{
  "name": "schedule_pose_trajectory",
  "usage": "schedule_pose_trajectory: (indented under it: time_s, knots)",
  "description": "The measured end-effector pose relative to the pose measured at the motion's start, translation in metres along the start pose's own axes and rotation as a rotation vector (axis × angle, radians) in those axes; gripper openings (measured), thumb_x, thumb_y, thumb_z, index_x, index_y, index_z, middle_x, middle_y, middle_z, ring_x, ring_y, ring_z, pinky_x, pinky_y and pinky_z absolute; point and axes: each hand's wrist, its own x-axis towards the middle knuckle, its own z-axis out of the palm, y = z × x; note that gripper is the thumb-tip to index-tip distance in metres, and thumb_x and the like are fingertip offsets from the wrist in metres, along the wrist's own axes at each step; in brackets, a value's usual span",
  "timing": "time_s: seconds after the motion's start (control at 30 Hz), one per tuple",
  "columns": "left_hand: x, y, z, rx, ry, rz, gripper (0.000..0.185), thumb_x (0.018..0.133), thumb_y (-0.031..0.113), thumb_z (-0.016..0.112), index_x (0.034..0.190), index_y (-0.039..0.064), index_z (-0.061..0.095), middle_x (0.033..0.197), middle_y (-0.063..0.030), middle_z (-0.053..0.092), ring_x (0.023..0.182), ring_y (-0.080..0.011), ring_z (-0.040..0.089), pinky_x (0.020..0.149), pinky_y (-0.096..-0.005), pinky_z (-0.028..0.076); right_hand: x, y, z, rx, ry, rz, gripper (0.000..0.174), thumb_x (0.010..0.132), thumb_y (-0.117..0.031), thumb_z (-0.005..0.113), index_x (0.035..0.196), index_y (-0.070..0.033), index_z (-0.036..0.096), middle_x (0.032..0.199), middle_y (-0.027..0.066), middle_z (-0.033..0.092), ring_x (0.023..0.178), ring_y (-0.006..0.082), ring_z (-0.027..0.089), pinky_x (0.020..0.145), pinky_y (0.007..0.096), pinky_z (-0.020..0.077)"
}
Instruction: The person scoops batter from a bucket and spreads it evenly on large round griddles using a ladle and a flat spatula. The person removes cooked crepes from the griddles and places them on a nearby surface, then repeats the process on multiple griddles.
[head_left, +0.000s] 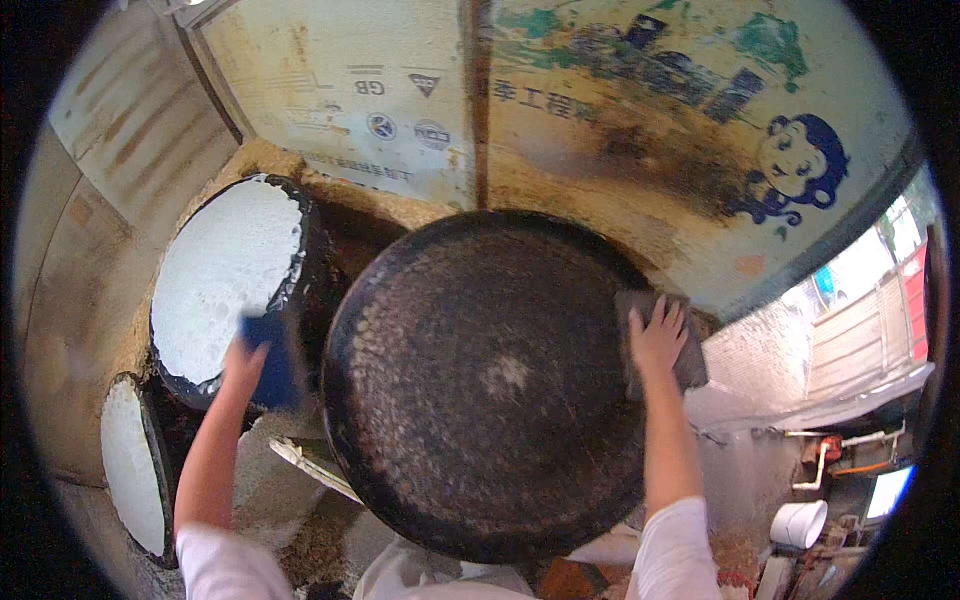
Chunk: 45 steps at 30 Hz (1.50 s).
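Note:
A large round black metal pan with a worn, speckled bottom lies before me. My right hand presses flat, fingers spread, on a dark grey pad or folded cloth at the pan's right rim. To the pan's left, my left hand holds a dark blue cloth or pad, slightly blurred, over the near right edge of a round black vessel filled with a white, bubbly-surfaced substance. Further left and nearer to me is a smaller round vessel with a white surface.
Stained printed panels stand behind the pan, and a tan wall is at the left. A pale stick-like piece lies by the pan's lower left rim. A white bucket and pipes are at the lower right.

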Motion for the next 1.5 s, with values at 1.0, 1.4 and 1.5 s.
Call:
schedule_pose_trajectory:
  time_s: [1.0,1.4,1.5]
  knots:
    - [-0.398,-0.103,0.005,-0.630,0.076,-0.976,0.035,0.084,0.004,0.060,0.118,-0.001,0.051,0.106,-0.0095,0.061,0.091,-0.0206,0.059,0.081,-0.0319,0.046,-0.172,0.063,0.001,-0.096,-0.018,-0.167,0.080,0.083,-0.054,0.055,0.148,-0.020,0.021,0.153,0.0169,0.015,0.141,0.0356,0.013,0.108,0.0600,0.0128]
    - [-0.475,-0.158,-0.048,-0.697,0.233,-1.169,0.030,0.084,0.002,0.058,0.113,0.000,0.051,0.101,-0.0105,0.062,0.088,-0.0202,0.060,0.081,-0.0347,0.047,-0.322,-0.316,0.039,0.040,-0.142,-1.239,0.083,0.078,-0.066,0.050,0.145,-0.023,0.030,0.153,0.0186,0.011,0.142,0.0359,0.009,0.110,0.0603,0.0056]
    - [-0.494,-0.167,-0.050,-0.711,0.248,-1.146,0.030,0.084,0.002,0.058,0.113,0.000,0.050,0.102,-0.0107,0.062,0.089,-0.0203,0.060,0.082,-0.0345,0.047,-0.230,-0.409,0.059,-0.058,-0.086,-0.825,0.077,0.082,-0.064,0.048,0.145,-0.024,0.029,0.152,0.0155,0.018,0.141,0.0331,0.014,0.110,0.0580,0.0078]
